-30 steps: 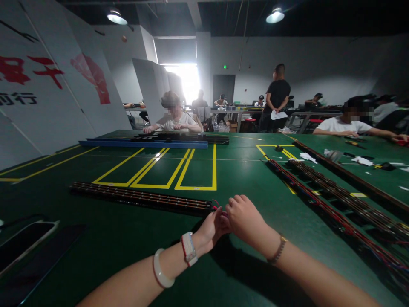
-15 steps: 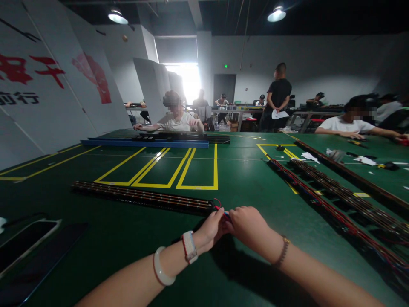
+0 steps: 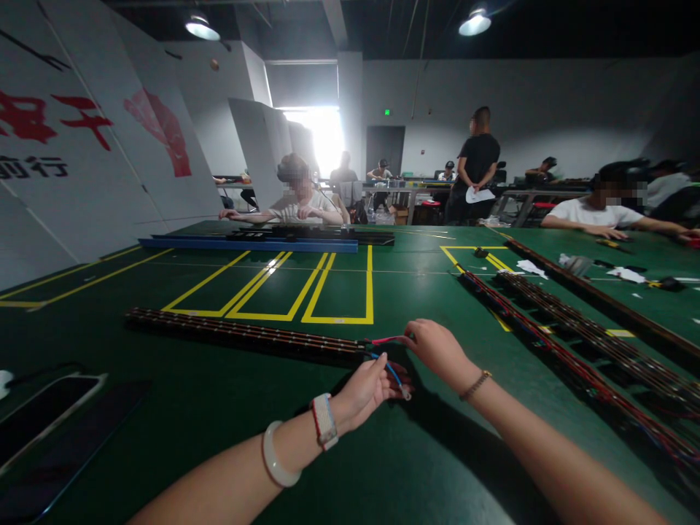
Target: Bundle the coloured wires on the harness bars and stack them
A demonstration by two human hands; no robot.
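Drawing red wire (image 3: pixel 386 340), pinched in fingers of right hand (image 3: pixel 439 355), clear of blue wire (image 3: pixel 394 373) clamped in fingers of left hand (image 3: pixel 361 392), leaving both likely workable separately.

My forearms (image 3: pixel 547 430) are bare on the feed I'm watching. Just behind my left hand (image 3: pixel 364 394), I see a broad, woven-looking wristband (image 3: pixel 324 421), off-white, with red along one edge and pale blue along the other. Farther up that arm I wear a thick, smooth, rounded bangle (image 3: pixel 269 458) in milky white. Behind my right hand (image 3: pixel 440 350) sits a slim, dark bracelet (image 3: pixel 477 385) with a gold-toned bit at one end; its links are too small for me to make out.
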